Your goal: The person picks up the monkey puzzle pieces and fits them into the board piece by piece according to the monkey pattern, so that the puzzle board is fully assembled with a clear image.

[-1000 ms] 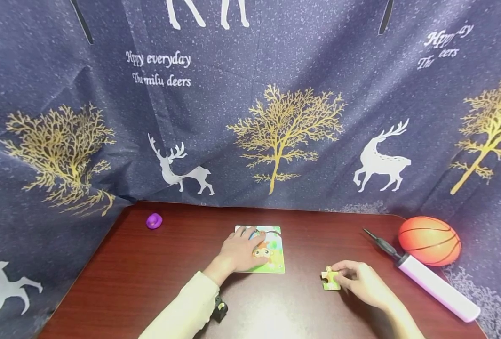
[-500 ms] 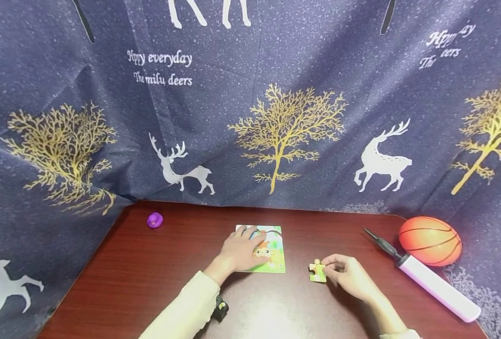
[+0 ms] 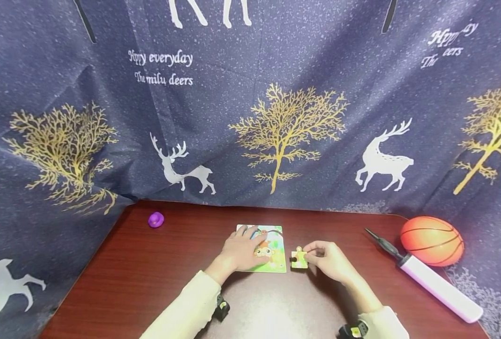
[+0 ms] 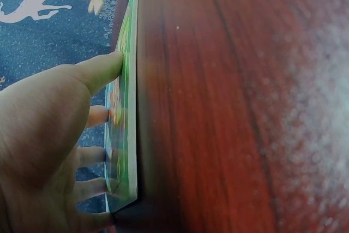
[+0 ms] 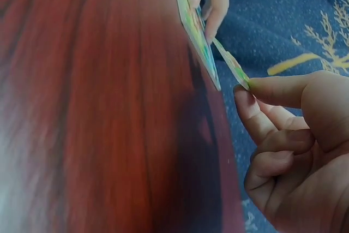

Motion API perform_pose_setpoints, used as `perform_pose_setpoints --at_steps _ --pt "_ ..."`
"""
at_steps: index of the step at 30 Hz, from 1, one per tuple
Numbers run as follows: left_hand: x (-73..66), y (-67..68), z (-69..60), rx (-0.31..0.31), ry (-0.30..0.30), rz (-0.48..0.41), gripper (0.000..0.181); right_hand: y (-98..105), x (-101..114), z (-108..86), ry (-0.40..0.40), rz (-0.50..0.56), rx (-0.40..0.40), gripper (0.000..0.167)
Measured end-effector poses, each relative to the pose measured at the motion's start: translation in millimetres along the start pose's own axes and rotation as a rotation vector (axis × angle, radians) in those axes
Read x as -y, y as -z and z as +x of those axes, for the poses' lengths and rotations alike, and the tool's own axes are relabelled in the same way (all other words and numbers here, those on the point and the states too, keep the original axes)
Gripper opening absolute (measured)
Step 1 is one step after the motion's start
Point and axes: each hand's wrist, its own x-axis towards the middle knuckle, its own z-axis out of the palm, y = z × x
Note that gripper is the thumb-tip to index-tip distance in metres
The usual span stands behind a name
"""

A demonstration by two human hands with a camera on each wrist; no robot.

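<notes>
A square cartoon puzzle board [image 3: 277,256], with a monkey face on it, lies flat near the middle of the table. My left hand [image 3: 243,249] rests on its left part with fingers spread, hiding some of the picture; the left wrist view shows the thumb and fingertips touching its face. Just right of the board, my right hand [image 3: 328,259] pinches a jigsaw piece [image 3: 299,259] by its right edge between thumb and index finger. In the right wrist view the jigsaw piece [image 5: 233,68] is raised off the tabletop, close to the board's edge.
An orange basketball-patterned ball [image 3: 431,241] and a white hand pump [image 3: 441,287] with a black nozzle lie at the table's right side. A small purple hat-shaped object [image 3: 155,220] sits at the back left. Dark blue deer-print cloth [image 3: 242,117] hangs behind the table.
My right hand has carried the jigsaw piece leftward and slightly away from me, from well right of the board to beside its right edge. My left hand has stayed on the board.
</notes>
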Motion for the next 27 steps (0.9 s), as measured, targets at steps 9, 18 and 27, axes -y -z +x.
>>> perform_pose_setpoints --at_steps 9,18,27 --pt "1.5 -4.2 3.6 0.018 0.012 0.023 0.079 -24.3 14.6 18.2 -0.018 0.056 0.065 0.010" --pt "1.4 -5.7 3.8 0.003 0.006 0.048 0.078 -50.0 22.0 24.7 -0.035 -0.005 0.063 0.008" --pt "-1.7 0.0 -0.2 -0.008 -0.002 0.028 0.075 -58.6 28.4 25.5 -0.019 -0.125 0.013 0.009"
